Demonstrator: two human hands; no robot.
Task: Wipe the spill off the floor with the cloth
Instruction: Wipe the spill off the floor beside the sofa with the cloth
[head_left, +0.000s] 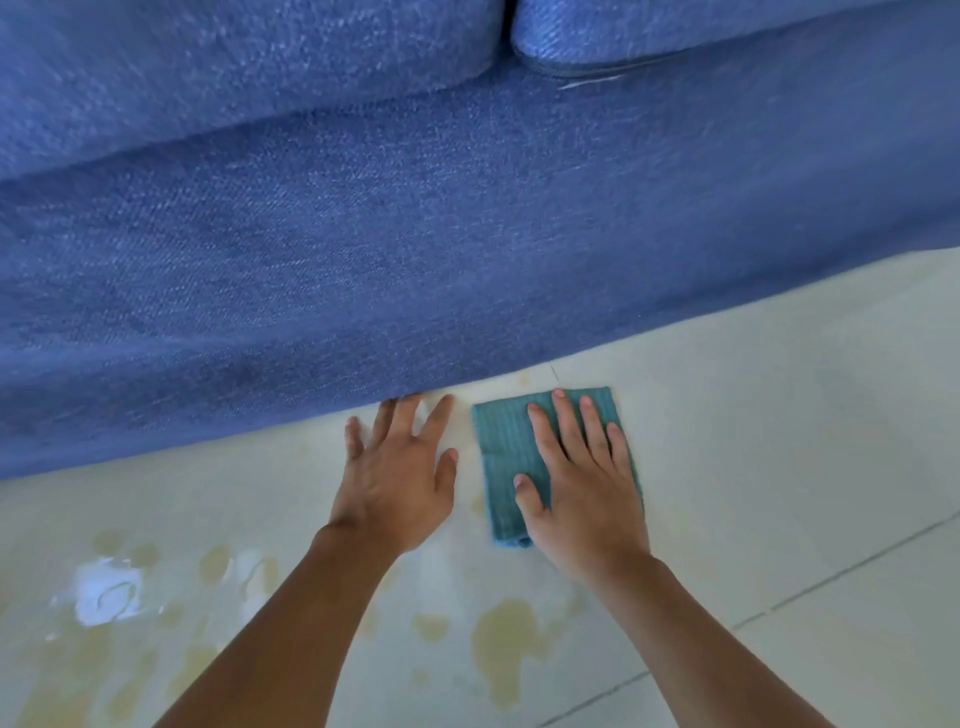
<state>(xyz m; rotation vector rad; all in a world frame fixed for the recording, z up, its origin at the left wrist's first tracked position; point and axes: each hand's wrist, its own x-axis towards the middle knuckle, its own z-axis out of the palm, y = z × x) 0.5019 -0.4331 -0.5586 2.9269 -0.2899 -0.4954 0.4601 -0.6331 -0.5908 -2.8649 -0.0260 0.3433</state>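
A folded teal cloth (504, 447) lies flat on the pale tiled floor (779, 467), just in front of the sofa. My right hand (582, 483) presses flat on the cloth with fingers spread, covering its right half. My left hand (400, 478) rests palm down on the bare floor just left of the cloth, fingers apart, fingertips almost touching the sofa's base. Yellowish spill patches (506, 644) spread over the floor nearer to me, between and to the left of my forearms, with a shiny wet patch (106, 592) at the far left.
A blue fabric sofa (415, 234) fills the upper part of the view; its lower edge runs diagonally just beyond my fingertips. Tile grout lines (852, 564) cross the floor at the right. A small yellowish spot (524, 378) lies beside the cloth's far edge.
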